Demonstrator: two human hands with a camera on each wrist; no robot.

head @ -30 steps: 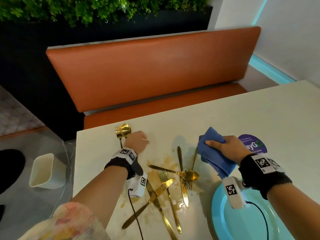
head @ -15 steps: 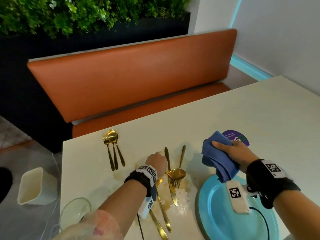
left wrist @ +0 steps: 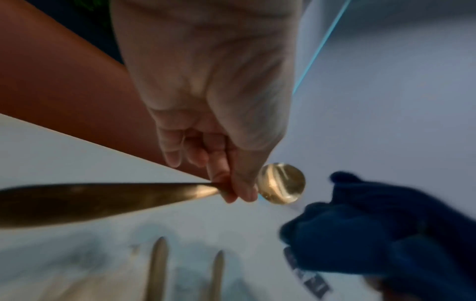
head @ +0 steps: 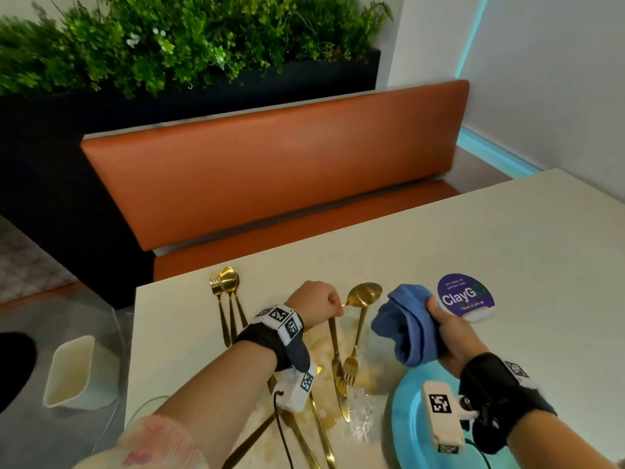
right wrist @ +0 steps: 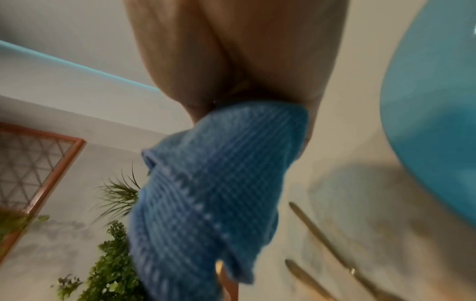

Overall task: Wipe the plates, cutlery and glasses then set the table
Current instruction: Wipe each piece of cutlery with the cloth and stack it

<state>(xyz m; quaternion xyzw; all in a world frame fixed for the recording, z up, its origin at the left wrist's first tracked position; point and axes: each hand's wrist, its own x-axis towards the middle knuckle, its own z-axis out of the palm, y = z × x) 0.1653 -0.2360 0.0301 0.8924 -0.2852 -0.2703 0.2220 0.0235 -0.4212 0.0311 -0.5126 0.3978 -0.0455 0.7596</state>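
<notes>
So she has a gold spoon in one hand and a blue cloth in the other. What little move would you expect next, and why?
Probably bringing the two together to rub the spoon's bowl. The left hand pinches the spoon near its neck, lifted off the stained table, and the right hand holds the cloth bunched right beside it, not yet touching.

Soft, even light fell on the cream rectangular table (head: 473,238), beside a glowing cyan strip along the wall. Both wrist views were motion-blurred; the head view bowed toward its edges.
</notes>
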